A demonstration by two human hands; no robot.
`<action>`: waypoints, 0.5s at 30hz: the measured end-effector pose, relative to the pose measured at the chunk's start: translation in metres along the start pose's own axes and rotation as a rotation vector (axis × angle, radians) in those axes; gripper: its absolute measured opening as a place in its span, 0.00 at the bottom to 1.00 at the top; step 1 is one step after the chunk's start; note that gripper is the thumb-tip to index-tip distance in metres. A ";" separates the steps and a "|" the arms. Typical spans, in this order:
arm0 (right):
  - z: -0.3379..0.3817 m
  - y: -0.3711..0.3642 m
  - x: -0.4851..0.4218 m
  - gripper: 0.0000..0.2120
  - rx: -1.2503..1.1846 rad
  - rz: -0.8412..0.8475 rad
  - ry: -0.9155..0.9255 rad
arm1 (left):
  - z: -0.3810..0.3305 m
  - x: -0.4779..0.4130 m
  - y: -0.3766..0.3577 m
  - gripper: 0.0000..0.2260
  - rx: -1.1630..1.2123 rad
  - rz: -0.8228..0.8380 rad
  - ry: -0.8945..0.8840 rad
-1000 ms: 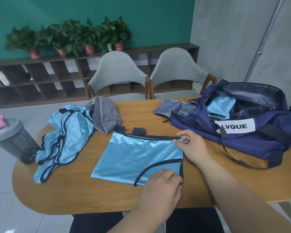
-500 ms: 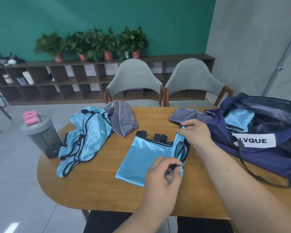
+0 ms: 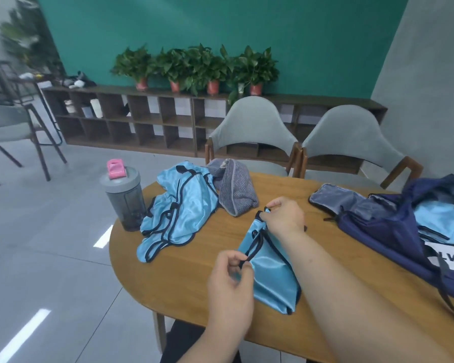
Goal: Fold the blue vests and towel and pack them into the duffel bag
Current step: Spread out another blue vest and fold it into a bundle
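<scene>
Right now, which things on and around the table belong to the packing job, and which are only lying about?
For the job: half-folded vest, pinched by left hand and right hand; heap of blue vests; striped towel; duffel bag.
Lying about: shaker bottle; chairs; potted plants.

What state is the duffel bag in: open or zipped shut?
Open. The navy duffel bag gapes at the top, showing folded light-blue fabric inside, and its end flap lies folded out on the table.
</scene>
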State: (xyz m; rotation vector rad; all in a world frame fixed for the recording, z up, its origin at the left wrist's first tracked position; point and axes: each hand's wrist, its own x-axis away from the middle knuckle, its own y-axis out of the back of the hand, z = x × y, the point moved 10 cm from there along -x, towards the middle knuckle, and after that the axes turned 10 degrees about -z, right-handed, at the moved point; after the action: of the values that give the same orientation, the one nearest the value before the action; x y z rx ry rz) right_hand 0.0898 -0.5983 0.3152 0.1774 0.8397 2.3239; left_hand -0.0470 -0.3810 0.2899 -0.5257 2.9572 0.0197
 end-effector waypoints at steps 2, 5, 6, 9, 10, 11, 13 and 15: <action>-0.002 -0.015 0.001 0.08 0.025 -0.011 0.004 | 0.011 -0.010 0.013 0.09 -0.142 -0.038 -0.018; -0.008 -0.033 0.005 0.06 0.054 -0.022 0.023 | 0.021 -0.023 0.024 0.10 -0.384 -0.035 -0.073; -0.011 -0.038 0.007 0.05 0.052 -0.022 0.027 | 0.023 -0.026 0.025 0.10 -0.466 -0.020 -0.106; -0.016 -0.047 0.013 0.07 0.026 -0.020 0.038 | 0.030 -0.034 0.025 0.08 -0.621 0.021 -0.170; -0.015 -0.048 0.016 0.07 0.027 -0.026 0.049 | 0.032 -0.036 0.025 0.07 -0.637 0.027 -0.183; -0.015 -0.048 0.019 0.08 0.026 -0.034 0.066 | 0.033 -0.037 0.024 0.07 -0.649 0.032 -0.194; -0.014 -0.050 0.026 0.11 0.003 -0.047 0.119 | 0.034 -0.038 0.021 0.07 -0.669 0.041 -0.224; -0.011 -0.057 0.040 0.16 -0.003 0.002 0.206 | 0.033 -0.038 0.021 0.06 -0.670 0.035 -0.246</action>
State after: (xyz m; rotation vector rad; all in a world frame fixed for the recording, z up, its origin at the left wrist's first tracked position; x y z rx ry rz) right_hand 0.0859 -0.5464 0.2676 -0.0640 0.9362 2.3735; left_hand -0.0140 -0.3473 0.2621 -0.4907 2.6593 1.0209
